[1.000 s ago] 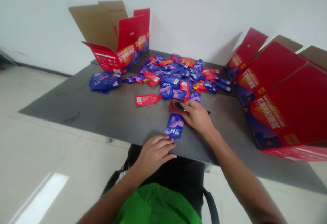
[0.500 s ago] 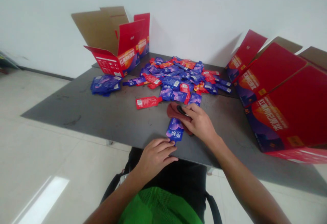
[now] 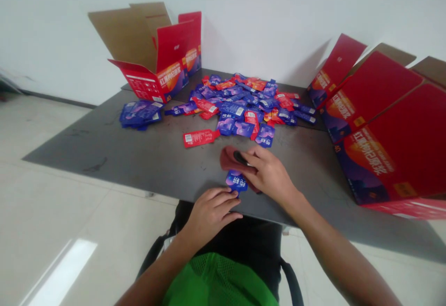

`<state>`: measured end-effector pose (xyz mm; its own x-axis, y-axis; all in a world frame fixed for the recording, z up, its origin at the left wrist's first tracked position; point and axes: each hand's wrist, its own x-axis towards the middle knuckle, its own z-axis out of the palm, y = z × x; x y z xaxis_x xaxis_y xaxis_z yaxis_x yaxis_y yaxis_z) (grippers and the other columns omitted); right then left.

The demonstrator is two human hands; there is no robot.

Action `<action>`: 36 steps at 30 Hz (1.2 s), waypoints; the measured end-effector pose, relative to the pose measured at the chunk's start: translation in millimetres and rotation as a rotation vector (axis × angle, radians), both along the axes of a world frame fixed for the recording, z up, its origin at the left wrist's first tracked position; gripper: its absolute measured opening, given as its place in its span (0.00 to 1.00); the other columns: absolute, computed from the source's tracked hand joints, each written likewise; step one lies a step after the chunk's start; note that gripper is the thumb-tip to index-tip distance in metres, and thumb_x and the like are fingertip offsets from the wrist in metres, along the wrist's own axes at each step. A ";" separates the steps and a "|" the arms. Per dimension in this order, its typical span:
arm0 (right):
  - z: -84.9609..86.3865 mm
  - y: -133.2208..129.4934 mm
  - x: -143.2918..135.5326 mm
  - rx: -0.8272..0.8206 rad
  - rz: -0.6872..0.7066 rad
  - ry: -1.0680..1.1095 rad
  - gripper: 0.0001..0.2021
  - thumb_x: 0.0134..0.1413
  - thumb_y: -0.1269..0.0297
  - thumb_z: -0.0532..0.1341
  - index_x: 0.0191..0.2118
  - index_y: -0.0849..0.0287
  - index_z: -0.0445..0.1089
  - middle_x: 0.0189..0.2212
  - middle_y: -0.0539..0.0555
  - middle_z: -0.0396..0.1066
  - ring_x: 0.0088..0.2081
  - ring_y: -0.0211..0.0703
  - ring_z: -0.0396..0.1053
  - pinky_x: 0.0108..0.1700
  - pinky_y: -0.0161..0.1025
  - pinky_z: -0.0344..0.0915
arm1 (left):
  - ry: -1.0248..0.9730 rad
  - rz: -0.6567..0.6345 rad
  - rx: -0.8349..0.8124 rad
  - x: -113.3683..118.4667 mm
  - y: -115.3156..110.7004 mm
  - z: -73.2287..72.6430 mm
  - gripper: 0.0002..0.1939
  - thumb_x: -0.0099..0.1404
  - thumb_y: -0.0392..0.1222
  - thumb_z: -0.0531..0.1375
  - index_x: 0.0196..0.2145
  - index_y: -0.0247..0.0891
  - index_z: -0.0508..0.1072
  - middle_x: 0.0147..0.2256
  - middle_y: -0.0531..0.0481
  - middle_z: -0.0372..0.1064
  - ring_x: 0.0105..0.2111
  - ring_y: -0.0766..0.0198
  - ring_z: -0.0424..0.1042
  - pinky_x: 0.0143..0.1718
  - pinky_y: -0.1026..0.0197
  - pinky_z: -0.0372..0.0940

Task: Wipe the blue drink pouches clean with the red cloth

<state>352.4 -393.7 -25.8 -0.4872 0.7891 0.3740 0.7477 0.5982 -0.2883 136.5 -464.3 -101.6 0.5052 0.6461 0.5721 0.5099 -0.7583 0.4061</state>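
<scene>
Left grip: I find the left hand [image 3: 216,207] loosely spread, thumb apart, fingertips on the narrow neck of a flat blue-and-purple plastic pouch [image 3: 239,183].
Right grip: I record the right hand [image 3: 270,173] closed on a folded reddish-brown cloth [image 3: 230,158], with a small black object [image 3: 240,157] at the fingers; I cannot identify it.
Pouch position: flat near the front edge of the dark grey tabletop [image 3: 156,157], its far part under the cloth.
Slip risk: light fingertip hold could, I judge, let cloth drag skew the pouch.
Edge risk: a pull towards the body could carry it over.
Scuff risk: the black object, if hard, could mark the print.
</scene>
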 end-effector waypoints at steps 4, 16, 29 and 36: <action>-15.8 -17.9 -5.7 -0.099 0.106 -0.042 0.16 0.68 0.61 0.61 0.58 0.53 0.74 0.43 0.56 0.73 0.44 0.46 0.72 0.45 0.41 0.70 | 0.016 0.000 -0.007 0.2 0.5 0.1 0.16 0.68 0.50 0.66 0.48 0.39 0.79 0.46 0.50 0.81 0.48 0.57 0.77 0.51 0.51 0.72; -6.5 -20.6 -5.8 -0.077 0.106 -0.053 0.16 0.68 0.61 0.62 0.58 0.54 0.73 0.44 0.56 0.73 0.43 0.45 0.72 0.44 0.40 0.69 | 0.020 0.007 -0.018 -0.5 -0.2 -1.8 0.16 0.67 0.50 0.67 0.49 0.40 0.79 0.47 0.51 0.80 0.48 0.56 0.77 0.51 0.51 0.72; -10.2 -19.5 -1.6 -0.041 0.082 -0.021 0.16 0.68 0.61 0.60 0.59 0.54 0.72 0.44 0.57 0.72 0.45 0.47 0.71 0.45 0.42 0.70 | 0.031 0.000 -0.029 -0.9 0.7 -2.7 0.16 0.69 0.51 0.66 0.49 0.41 0.80 0.47 0.49 0.80 0.48 0.56 0.77 0.50 0.51 0.73; -23.1 24.7 14.4 -0.006 -0.071 -0.025 0.15 0.67 0.58 0.62 0.54 0.58 0.76 0.42 0.58 0.73 0.43 0.48 0.71 0.44 0.42 0.69 | 0.021 -0.006 -0.032 -0.7 0.7 -1.0 0.16 0.67 0.50 0.67 0.49 0.40 0.79 0.49 0.49 0.79 0.50 0.55 0.76 0.52 0.50 0.72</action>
<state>366.9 -369.1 -48.9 -0.4393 0.8242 0.3574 0.7948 0.5420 -0.2730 135.7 -463.5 -102.6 0.5206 0.6611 0.5403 0.5142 -0.7480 0.4198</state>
